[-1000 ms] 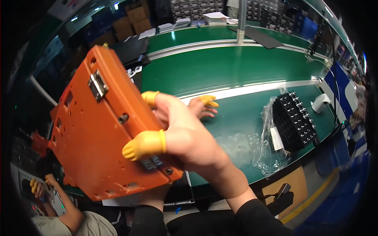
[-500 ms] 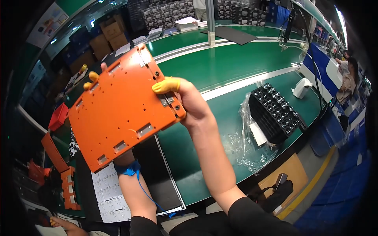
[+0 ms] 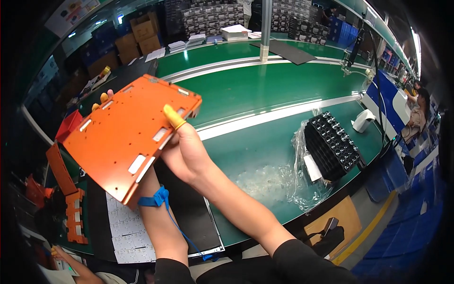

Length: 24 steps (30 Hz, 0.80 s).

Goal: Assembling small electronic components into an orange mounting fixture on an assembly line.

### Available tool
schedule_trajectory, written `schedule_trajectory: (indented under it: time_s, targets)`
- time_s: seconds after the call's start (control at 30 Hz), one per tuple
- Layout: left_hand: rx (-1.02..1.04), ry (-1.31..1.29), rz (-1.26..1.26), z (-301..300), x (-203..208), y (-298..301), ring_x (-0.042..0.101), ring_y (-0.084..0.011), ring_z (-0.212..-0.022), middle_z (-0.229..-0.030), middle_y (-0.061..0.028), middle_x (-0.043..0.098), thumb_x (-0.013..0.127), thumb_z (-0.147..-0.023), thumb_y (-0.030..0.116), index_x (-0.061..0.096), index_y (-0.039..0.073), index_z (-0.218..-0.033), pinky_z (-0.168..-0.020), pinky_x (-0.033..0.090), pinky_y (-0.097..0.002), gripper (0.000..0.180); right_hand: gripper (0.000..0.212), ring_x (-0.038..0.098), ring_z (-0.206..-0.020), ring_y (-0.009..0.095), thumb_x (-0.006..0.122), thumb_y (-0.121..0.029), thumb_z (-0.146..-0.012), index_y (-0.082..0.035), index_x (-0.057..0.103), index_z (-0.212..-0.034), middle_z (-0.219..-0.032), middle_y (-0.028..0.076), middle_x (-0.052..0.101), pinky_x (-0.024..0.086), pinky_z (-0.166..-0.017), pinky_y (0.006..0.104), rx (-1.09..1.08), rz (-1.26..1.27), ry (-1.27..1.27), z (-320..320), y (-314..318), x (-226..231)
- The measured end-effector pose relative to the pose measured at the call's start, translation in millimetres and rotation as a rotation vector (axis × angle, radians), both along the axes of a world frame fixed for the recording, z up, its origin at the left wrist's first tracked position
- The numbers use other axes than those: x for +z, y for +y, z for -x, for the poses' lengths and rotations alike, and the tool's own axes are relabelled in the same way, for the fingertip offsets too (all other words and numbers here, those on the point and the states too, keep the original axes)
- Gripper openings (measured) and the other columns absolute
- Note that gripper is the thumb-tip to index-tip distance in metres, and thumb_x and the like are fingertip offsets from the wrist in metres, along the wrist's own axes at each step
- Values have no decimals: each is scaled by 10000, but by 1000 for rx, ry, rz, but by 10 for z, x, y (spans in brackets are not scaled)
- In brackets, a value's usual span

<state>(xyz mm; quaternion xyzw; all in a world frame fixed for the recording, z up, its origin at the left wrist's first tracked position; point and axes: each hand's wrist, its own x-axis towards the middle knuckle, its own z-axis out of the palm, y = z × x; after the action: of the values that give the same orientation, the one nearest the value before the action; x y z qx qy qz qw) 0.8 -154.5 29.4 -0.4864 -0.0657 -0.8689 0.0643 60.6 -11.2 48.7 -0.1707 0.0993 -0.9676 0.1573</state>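
Observation:
An orange fixture plate [image 3: 125, 130] with small holes and rectangular slots is held up over the left part of the bench, tilted. My right hand [image 3: 187, 149] grips its right edge, with the thumb, in a yellow finger cot, lying on the top face and the other fingers underneath. My left hand [image 3: 104, 98] supports it from below. Only its fingertips, some in yellow cots, show past the far left edge; the palm is hidden. A blue wrist strap [image 3: 155, 197] with a coiled cord is around my left wrist.
White patterned sheets [image 3: 127, 232] lie beside a black mat [image 3: 189, 208]. Orange fixture pieces [image 3: 74, 217] and a red bin [image 3: 69, 126] are at left. To the right, a black block with shiny round parts [image 3: 333, 146] sits on clear plastic film near a white handheld scanner [image 3: 363, 120]. Another person's arm [image 3: 71, 260] shows lower left.
The orange plate has come down and tipped flatter. My right hand has moved left and nearer along its edge, with the thumb now further onto the face. My head view has shifted slightly.

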Motion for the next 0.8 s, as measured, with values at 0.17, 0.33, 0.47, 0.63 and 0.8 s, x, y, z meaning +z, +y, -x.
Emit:
schedule_trajectory:
  time_s: [0.17, 0.33, 0.47, 0.63, 0.8]
  targets:
    - [614, -88, 255, 31, 25, 9, 399, -307, -1299, -1373, -174, 438, 344, -974, 454, 387, 80, -1370, -1090, 302, -542, 546, 368, 589, -1065, 251, 514, -263, -906, -34, 551, -1192, -1169, 113, 614, 470, -929, 417, -9, -133, -177, 109, 147, -82]
    - [381, -407, 118, -50, 285, 246, 574, -330, -1120, -1172, -199, 614, 444, -954, 170, 630, 31, -1134, -1051, 384, -483, 293, 358, 633, -968, 273, 484, -243, -919, -13, 540, -1188, -1116, 151, 629, 515, -856, 422, -70, -224, -202, 294, 620, -19]
    - [94, -328, 238, 281, 164, 317, 588, -296, -1034, -1072, -164, 658, 426, -950, 243, 647, -9, -1057, -967, 433, -422, 352, 342, 623, -1009, 268, 499, -192, -924, -14, 513, -1215, -1137, 157, 615, 524, -866, 414, -167, -347, -121, 322, 1131, -241]
    - [238, -782, 541, 581, -495, 550, 642, -199, -819, -910, -123, 681, 433, -938, 205, 647, 11, -997, -725, 522, -341, 295, 333, 658, -935, 250, 522, -187, -931, 2, 529, -1204, -1113, 151, 636, 558, -784, 360, -238, -692, -220, -43, 1784, -650]
    - [687, -896, 824, 740, -1127, 601, 616, -133, -614, -739, -85, 665, 475, -833, 63, 664, -15, -887, -571, 503, -265, 211, 303, 661, -920, 217, 561, -203, -922, -14, 590, -1157, -1085, 124, 655, 547, -794, 337, -148, -823, -357, -252, 2153, -1015]
